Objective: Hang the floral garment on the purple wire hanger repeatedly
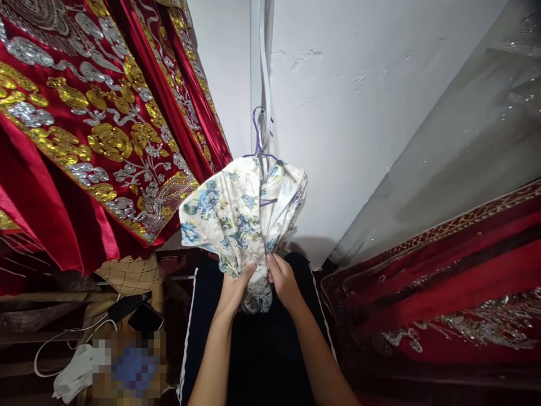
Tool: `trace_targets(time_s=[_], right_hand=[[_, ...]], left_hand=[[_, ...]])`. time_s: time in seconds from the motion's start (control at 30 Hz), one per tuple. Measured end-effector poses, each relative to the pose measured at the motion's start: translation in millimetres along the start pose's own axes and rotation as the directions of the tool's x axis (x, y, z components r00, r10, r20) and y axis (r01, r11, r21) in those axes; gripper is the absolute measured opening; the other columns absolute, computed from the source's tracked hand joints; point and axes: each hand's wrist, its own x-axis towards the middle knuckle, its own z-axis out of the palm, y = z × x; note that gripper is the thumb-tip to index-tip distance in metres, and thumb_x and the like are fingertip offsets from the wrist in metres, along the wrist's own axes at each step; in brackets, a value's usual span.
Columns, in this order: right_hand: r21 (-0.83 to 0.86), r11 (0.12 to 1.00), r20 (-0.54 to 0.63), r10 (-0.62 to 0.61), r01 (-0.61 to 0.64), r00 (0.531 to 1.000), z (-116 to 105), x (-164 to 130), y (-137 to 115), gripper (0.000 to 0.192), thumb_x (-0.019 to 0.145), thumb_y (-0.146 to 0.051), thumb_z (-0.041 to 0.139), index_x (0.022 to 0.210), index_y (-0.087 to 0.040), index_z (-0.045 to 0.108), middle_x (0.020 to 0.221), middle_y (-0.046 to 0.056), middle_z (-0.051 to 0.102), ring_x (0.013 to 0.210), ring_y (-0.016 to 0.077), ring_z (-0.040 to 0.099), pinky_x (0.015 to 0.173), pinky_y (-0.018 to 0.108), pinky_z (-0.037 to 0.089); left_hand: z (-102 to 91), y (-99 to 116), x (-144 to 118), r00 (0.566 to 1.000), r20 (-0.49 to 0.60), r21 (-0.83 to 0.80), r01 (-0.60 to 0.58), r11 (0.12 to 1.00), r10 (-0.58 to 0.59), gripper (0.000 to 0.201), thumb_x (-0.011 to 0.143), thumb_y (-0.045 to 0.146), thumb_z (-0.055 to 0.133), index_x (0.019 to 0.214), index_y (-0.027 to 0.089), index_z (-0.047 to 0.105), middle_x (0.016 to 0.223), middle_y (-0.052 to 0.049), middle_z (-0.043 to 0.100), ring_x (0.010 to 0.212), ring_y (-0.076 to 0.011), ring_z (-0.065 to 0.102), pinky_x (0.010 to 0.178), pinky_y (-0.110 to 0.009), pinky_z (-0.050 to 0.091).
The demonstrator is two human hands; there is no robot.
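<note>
A white garment with blue and green flowers (236,217) hangs on a purple wire hanger (257,135) hooked at a white pipe on the wall. My left hand (234,288) grips the bunched lower part of the garment from the left. My right hand (282,279) grips the same bunch from the right, fingers pinching the cloth. Both hands sit close together at the garment's lower end, above my dark trousers (262,349).
Red satin robes with gold and silver embroidery (93,124) hang at the left. More red embroidered cloth (443,282) lies at the right under clear plastic sheeting (473,141). A phone, a white cable and a white cloth (76,372) lie at the lower left.
</note>
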Motion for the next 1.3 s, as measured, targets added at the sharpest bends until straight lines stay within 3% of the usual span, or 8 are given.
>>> trace_targets(time_s=[0.37, 0.5, 0.6, 0.67, 0.7, 0.9, 1.13, 1.3], right_hand=[[-0.198, 0.979, 0.181, -0.015, 0.051, 0.983, -8.1, -10.2, -25.8, 0.042, 0.095, -0.049, 0.055, 0.066, -0.019, 0.047, 0.059, -0.003, 0.04, 0.058, 0.0124, 0.037, 0.056, 0.027, 0.027], [-0.32, 0.947, 0.237, 0.085, -0.005, 0.968, -25.3, -12.1, -39.6, 0.044, 0.097, -0.048, 0.049, 0.067, -0.017, 0.06, 0.056, -0.002, 0.044, 0.054, 0.0122, 0.04, 0.054, 0.026, 0.028], [-0.345, 0.938, 0.181, 0.093, -0.025, 0.979, -27.3, -13.2, -41.9, 0.043, 0.096, -0.046, 0.051, 0.066, -0.017, 0.063, 0.057, -0.001, 0.045, 0.055, 0.0118, 0.041, 0.053, 0.026, 0.028], [-0.341, 0.94, 0.176, 0.062, 0.002, 0.982, -22.4, -13.2, -40.7, 0.04, 0.094, -0.042, 0.054, 0.066, -0.016, 0.067, 0.057, -0.001, 0.048, 0.056, 0.012, 0.043, 0.055, 0.026, 0.03], [-0.331, 0.943, 0.188, 0.048, 0.017, 0.981, -19.0, -13.1, -40.0, 0.039, 0.093, -0.041, 0.056, 0.066, -0.016, 0.068, 0.057, 0.0, 0.05, 0.057, 0.0122, 0.044, 0.055, 0.026, 0.031], [-0.189, 0.981, 0.239, 0.079, -0.034, 0.968, -6.8, -12.3, -42.5, 0.037, 0.093, -0.041, 0.056, 0.07, -0.017, 0.071, 0.049, -0.001, 0.052, 0.051, 0.0124, 0.047, 0.055, 0.026, 0.036], [-0.038, 0.997, 0.208, 0.076, -0.069, 0.975, -19.2, 42.9, -97.2, 0.039, 0.091, -0.048, 0.061, 0.073, -0.016, 0.073, 0.049, -0.001, 0.056, 0.042, 0.008, 0.04, 0.046, 0.023, 0.031], [0.17, 0.974, 0.003, -0.15, 0.147, 0.989, -10.0, 108.7, -167.6, 0.03, 0.09, -0.034, 0.065, 0.072, -0.011, 0.07, 0.05, 0.0, 0.057, 0.04, 0.0046, 0.037, 0.041, 0.02, 0.026]], left_hand=[[-16.2, -7.4, 4.5, 0.996, 0.053, 0.064, -0.072, 0.995, 0.069, 0.056, 0.08, 0.037, 0.079, 0.131, 0.019, 0.064, 0.136, -0.014, 0.066, 0.133, -0.0304, 0.058, 0.116, -0.039, 0.042], [-16.8, -25.7, 12.5, 0.981, -0.184, 0.101, -0.045, 0.994, 0.063, 0.059, 0.077, 0.03, 0.08, 0.131, 0.017, 0.059, 0.13, -0.015, 0.067, 0.127, -0.0304, 0.062, 0.112, -0.042, 0.046], [-9.3, -41.7, 6.4, 0.8, -0.47, 0.283, -0.263, 0.922, 0.373, 0.07, 0.077, 0.021, 0.075, 0.14, 0.02, 0.044, 0.146, -0.016, 0.052, 0.137, -0.0281, 0.052, 0.116, -0.044, 0.04], [-0.1, -48.4, -5.3, 0.663, -0.447, 0.472, -0.396, 0.788, 0.601, 0.07, 0.078, 0.019, 0.074, 0.14, 0.022, 0.042, 0.153, -0.015, 0.04, 0.144, -0.0277, 0.041, 0.12, -0.045, 0.034], [5.1, -50.2, -12.0, 0.654, -0.375, 0.527, -0.433, 0.731, 0.657, 0.065, 0.079, 0.019, 0.074, 0.137, 0.022, 0.045, 0.152, -0.015, 0.04, 0.144, -0.0282, 0.04, 0.12, -0.046, 0.033], [22.3, -47.3, -27.7, 0.895, 0.058, 0.364, -0.432, 0.825, 0.443, 0.017, 0.099, 0.029, 0.052, 0.105, 0.02, 0.066, 0.104, -0.008, 0.067, 0.102, -0.0219, 0.065, 0.093, -0.035, 0.05], [20.5, -52.8, -18.1, 0.923, 0.103, 0.405, -0.38, 0.832, 0.371, 0.021, 0.102, 0.034, 0.046, 0.102, 0.019, 0.061, 0.095, -0.007, 0.065, 0.089, -0.0203, 0.062, 0.081, -0.03, 0.047], [29.5, -68.5, -20.0, 0.924, 0.174, 0.442, -0.382, 0.812, 0.34, 0.021, 0.102, 0.032, 0.043, 0.097, 0.019, 0.058, 0.09, -0.007, 0.062, 0.085, -0.0201, 0.06, 0.079, -0.03, 0.047]])
